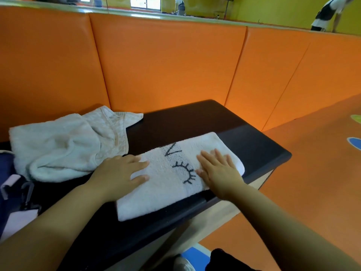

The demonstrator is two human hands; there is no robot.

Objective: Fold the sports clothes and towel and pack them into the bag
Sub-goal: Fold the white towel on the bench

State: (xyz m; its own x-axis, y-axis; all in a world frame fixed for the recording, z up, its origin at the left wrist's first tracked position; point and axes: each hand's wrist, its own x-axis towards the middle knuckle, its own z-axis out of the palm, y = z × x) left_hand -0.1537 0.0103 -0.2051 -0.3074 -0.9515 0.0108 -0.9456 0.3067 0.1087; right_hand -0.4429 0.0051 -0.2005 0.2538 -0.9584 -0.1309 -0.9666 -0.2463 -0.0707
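A white towel with dark stitched marks lies folded into a long strip on the dark bench top. My left hand presses flat on the towel's left part, fingers straight. On its right part my right hand lies flat too, fingers spread. A crumpled pale garment sits to the left of the towel, partly under my left wrist's far side. At the left edge a dark blue bag with a pale strap and a clip shows only in part.
Orange padded wall panels rise right behind the bench. The bench's right end and front edge drop to an orange floor with coloured spots. People stand far off beyond the wall top.
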